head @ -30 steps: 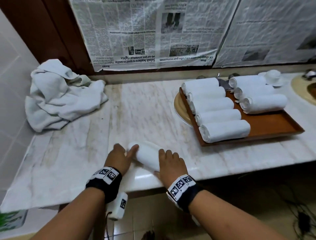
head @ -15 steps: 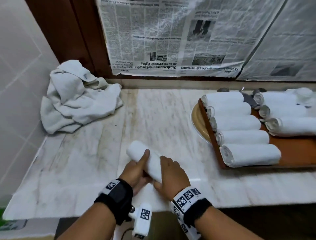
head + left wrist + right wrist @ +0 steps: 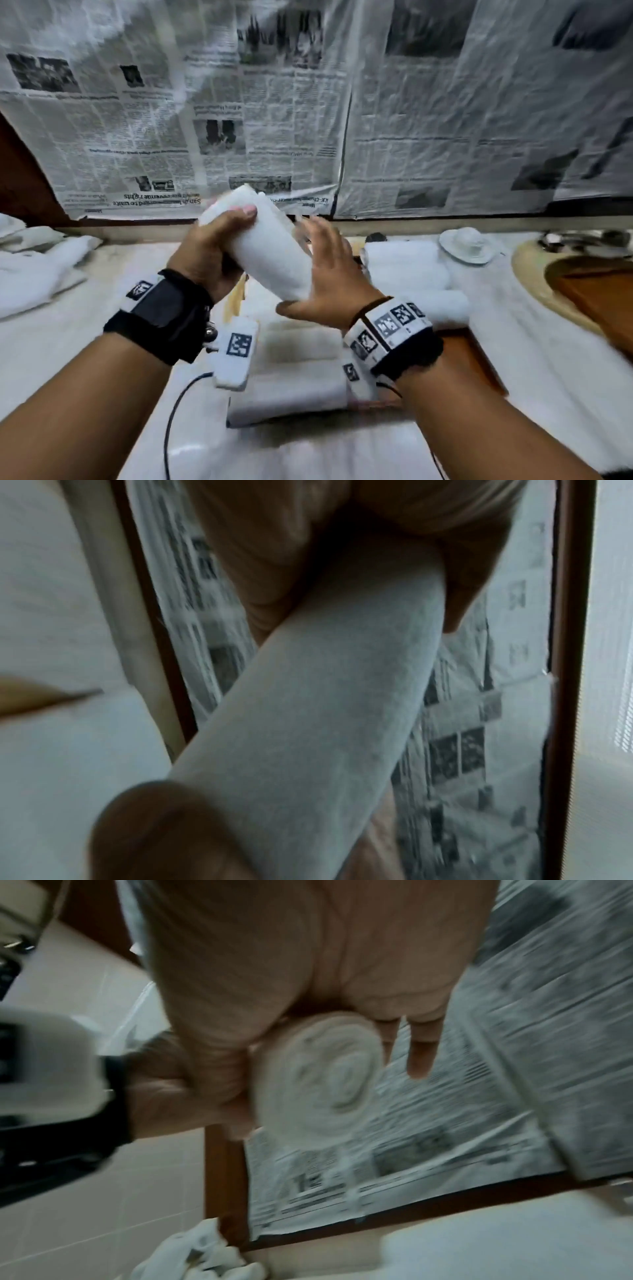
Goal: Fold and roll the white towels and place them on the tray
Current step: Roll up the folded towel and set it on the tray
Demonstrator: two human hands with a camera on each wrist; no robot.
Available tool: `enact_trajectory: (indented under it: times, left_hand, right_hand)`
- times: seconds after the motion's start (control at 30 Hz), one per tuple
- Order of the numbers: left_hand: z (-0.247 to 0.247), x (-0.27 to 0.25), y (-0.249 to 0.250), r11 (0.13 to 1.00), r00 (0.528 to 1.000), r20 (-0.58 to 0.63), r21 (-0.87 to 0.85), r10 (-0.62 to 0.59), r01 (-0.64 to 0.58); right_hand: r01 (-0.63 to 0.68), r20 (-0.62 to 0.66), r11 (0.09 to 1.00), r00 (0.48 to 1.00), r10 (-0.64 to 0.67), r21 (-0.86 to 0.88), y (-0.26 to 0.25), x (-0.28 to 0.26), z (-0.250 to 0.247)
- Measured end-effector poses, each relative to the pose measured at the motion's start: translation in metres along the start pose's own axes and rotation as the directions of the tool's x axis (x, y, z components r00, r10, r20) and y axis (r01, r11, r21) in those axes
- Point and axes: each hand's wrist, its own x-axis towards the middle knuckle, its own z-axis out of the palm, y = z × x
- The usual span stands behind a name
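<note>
While I held the rolled towel [image 3: 265, 248] in the air above the tabletop [image 3: 534, 346], my left hand [image 3: 209, 253] was wrapped round its upper part and my right hand [image 3: 330, 274] lay flat-fingered against its lower end, tamping the spiral. I judged the rolling finished and the carry to the tray [image 3: 476, 356] under way; the next move called for lowering it beside the finished rolls [image 3: 407, 267] without loosening. Unfolded towels [image 3: 37, 270] lay at the left edge. Newspaper [image 3: 428, 113] covered the back wall.
</note>
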Motion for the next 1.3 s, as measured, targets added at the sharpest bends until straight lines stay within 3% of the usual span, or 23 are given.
enact_trajectory:
  times: [0.17,0.3,0.4,0.47,0.53,0.6,0.7,0.77,0.87,0.97,1.03,1.13,1.3]
  left_hand:
    - [0.120,0.011,-0.093,0.993,0.985,0.134,0.056,-0.108,0.101]
    - [0.141,0.007,-0.169,0.946,0.966,-0.048,0.199,-0.253,0.257]
    - [0.132,-0.006,-0.228,0.809,0.929,-0.224,0.459,-0.296,0.368]
    - [0.121,-0.015,-0.258,0.650,0.904,-0.309,0.628,-0.296,0.427]
    - [0.111,-0.019,-0.280,0.533,0.869,-0.386,0.686,-0.310,0.495]
    - [0.108,-0.023,-0.290,0.498,0.848,-0.453,0.688,-0.274,0.528]
    - [0.112,-0.023,-0.294,0.452,0.858,-0.487,0.736,-0.165,0.504]
    - [0.118,-0.023,-0.292,0.363,0.869,-0.480,0.793,-0.122,0.489]
    - [0.117,-0.020,-0.293,0.268,0.860,-0.498,0.818,-0.114,0.509]
    - [0.115,-0.019,-0.299,0.285,0.895,-0.435,0.849,-0.102,0.445]
    - [0.113,-0.019,-0.306,0.238,0.916,-0.380,0.885,-0.131,0.401]
    - [0.105,-0.015,-0.317,0.145,0.899,-0.401,0.893,-0.173,0.426]
    - [0.124,-0.006,-0.305,0.097,0.915,-0.369,0.917,-0.163,0.387]
  right_hand:
    - [-0.075,0.228,0.958,0.974,0.010,0.277,0.139,-0.061,-0.076]
    - [-0.137,0.358,0.990,0.926,0.121,0.020,0.208,-0.106,-0.097]
    - [-0.112,0.479,0.981,0.861,0.174,-0.156,0.238,-0.132,-0.095]
    - [-0.058,0.494,0.972,0.854,0.166,-0.226,0.252,-0.145,-0.084]
    - [-0.013,0.494,0.976,0.861,0.121,-0.217,0.265,-0.152,-0.074]
    - [-0.028,0.468,0.988,0.878,0.098,-0.155,0.279,-0.156,-0.069]
    - [-0.061,0.347,0.995,0.934,0.086,-0.082,0.293,-0.162,-0.064]
    - [-0.084,0.306,0.994,0.947,0.100,-0.066,0.298,-0.163,-0.066]
    - [-0.165,0.342,0.985,0.924,0.170,-0.046,0.303,-0.154,-0.075]
    - [-0.160,0.331,0.980,0.924,0.191,-0.119,0.301,-0.149,-0.081]
    - [-0.207,0.268,0.966,0.932,0.244,-0.158,0.299,-0.148,-0.084]
    - [-0.282,0.247,0.948,0.918,0.311,-0.148,0.300,-0.145,-0.088]
    - [-0.358,0.304,0.923,0.871,0.385,-0.143,0.303,-0.144,-0.085]
